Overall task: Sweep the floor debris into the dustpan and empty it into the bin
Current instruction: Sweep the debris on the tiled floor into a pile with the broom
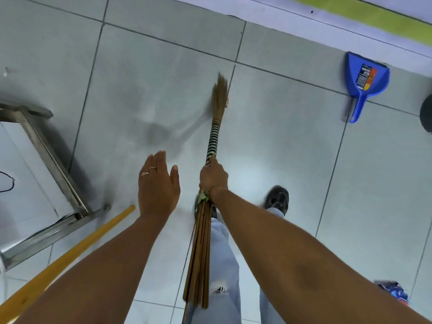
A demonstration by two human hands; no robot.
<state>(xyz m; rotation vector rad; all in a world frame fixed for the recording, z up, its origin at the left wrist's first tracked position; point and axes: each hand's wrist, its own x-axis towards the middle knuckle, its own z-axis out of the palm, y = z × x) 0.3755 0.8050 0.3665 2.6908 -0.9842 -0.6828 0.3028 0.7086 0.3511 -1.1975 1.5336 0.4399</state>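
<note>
A: Where is the broom (216,127) sitting right now?

B: It is running straight ahead of the right hand (213,177), with its brown bristle tip pointing away over the tiled floor (145,73). The striped black-and-white wrapped part is lying just beyond the knuckles, and a bundle of thin brown sticks is trailing back under the right wrist, over the person's jeans (222,253).

A: How is the right hand holding it?

B: It is gripping tight around the handle, fingers wrapped fully round it.

A: And the left hand (157,185)?

B: It is hovering flat and spread, palm down, just left of the right hand, touching nothing. Two rings are showing on its fingers.

A: Where is the dustpan (367,83)?

B: The blue one is lying on the floor well ahead and far to the right of the right hand, beside the wall, its handle pointing back toward the person.

A: Anything else around the hands?

B: A yellow pole (70,258) is slanting under the left forearm. A metal frame (53,169) is standing farther left of the left hand. A dark shoe (278,197) is showing just right of the right wrist.
</note>
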